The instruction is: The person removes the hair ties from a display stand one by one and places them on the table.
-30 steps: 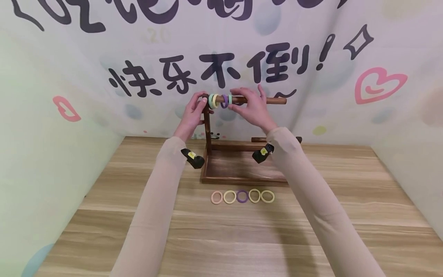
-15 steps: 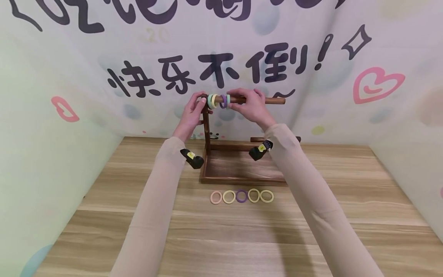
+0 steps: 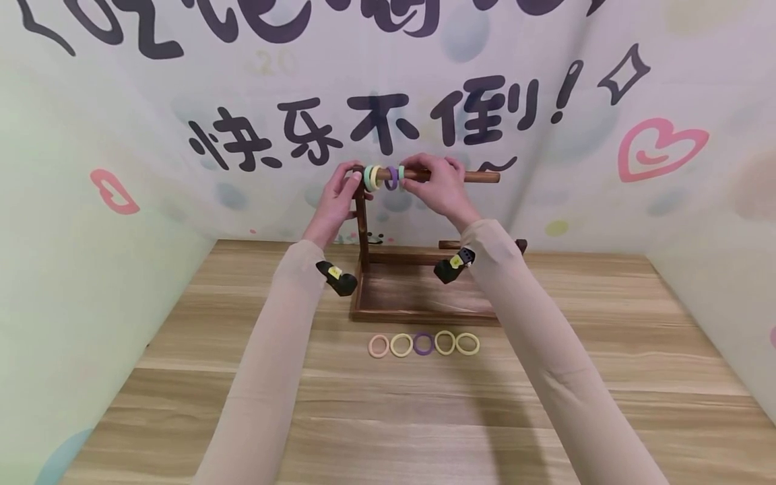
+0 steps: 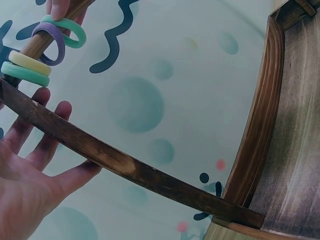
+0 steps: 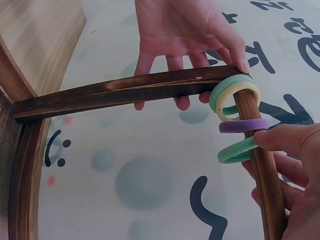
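Observation:
My left hand (image 3: 335, 195) holds the top of the dark wooden stand's upright post (image 4: 115, 162), thumb at the corner and fingers behind it. From that corner a round wooden bar (image 3: 483, 176) runs to the right. A green ring (image 4: 25, 74) and a yellow ring (image 4: 30, 62) hang together on the bar beside the post. A purple ring (image 5: 244, 125) hangs a little further out. Just outside it, my right hand (image 3: 440, 183) pinches a second green ring (image 5: 237, 150) between thumb and fingers, with the bar passing through the ring.
The stand's rectangular base tray (image 3: 424, 315) rests on the wood-grain table (image 3: 388, 417). In front of it lies a row of rings: a pink one (image 3: 370, 346), yellow ones and a purple one (image 3: 423, 353). A shorter, lower bar (image 3: 448, 244) shows behind the right forearm. A printed cloth hangs behind.
The right hand has stayed near the same spot on the bar with the green ring; its raised fingers have drawn in and lowered. The left hand holds still, and the table rings have not moved.

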Tool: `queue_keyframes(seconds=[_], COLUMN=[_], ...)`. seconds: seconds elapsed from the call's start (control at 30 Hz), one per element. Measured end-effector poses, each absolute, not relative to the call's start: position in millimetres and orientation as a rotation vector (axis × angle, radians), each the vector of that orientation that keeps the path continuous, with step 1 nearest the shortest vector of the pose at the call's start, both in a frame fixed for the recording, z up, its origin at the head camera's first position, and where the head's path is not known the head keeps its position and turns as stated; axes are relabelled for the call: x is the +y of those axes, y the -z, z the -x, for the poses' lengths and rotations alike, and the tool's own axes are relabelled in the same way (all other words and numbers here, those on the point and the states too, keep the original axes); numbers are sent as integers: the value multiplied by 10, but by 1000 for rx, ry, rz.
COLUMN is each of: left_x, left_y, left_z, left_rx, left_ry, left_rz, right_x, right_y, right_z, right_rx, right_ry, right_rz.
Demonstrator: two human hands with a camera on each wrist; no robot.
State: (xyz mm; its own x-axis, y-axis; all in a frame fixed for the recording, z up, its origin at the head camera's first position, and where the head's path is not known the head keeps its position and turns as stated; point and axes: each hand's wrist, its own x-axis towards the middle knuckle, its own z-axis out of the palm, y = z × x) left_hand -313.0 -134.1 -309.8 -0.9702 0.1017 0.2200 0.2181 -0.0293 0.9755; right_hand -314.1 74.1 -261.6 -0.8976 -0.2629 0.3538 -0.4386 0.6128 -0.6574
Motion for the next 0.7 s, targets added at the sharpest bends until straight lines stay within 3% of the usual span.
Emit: queue_keyframes(seconds=[0.7], left_x=[-1340], left_y=[3114], left_z=[3129], left_rx=[-2119], left_ry=[2160], left_rz=[369], right_x=[745], right_y=[2637], right_z=[3110], right_rx=[-2571], right_ry=[-1173], right_rz=[-583])
